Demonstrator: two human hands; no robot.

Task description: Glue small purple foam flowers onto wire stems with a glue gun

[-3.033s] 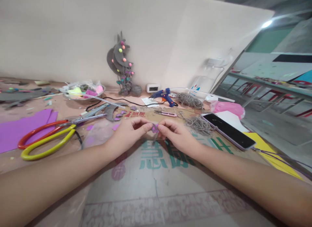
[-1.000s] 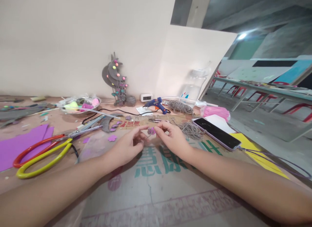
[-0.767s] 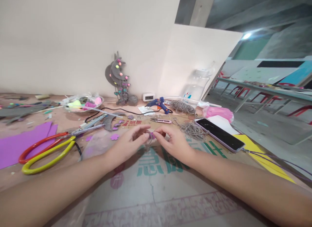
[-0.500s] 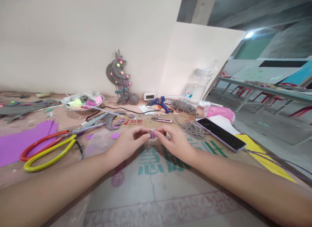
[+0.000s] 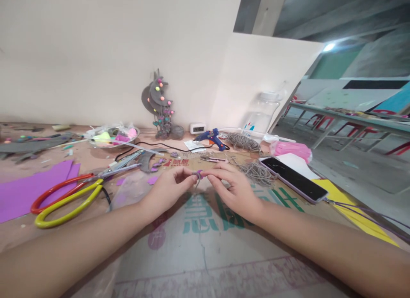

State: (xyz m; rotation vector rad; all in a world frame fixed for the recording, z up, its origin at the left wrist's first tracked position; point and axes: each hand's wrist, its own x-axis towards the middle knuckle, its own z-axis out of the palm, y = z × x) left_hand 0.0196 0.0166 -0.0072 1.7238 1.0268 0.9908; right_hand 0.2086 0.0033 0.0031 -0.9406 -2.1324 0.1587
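Just above the cardboard's green lettering, my left hand is closed, pinching a small purple foam piece with grey yarn around or against it. The fingertips hide much of the piece, so its shape is unclear. From the other side my right hand meets it, index fingertip on the right edge and thumb drawn slightly back. A short yarn end hangs below the fingers. Beyond the hands lie small thread snips. A grey crescent with purple bits rests past my left hand.
Scissors and purple foam sheets lie at left. A bowl of pom-poms, a decorated moon hanging, a blue glue gun and a bottle stand behind. Yarn bundles and a phone lie at right.
My right thumb has pulled back a little from the purple piece while the index finger stays on it. More of the grey yarn shows. The camera view has shifted slightly.
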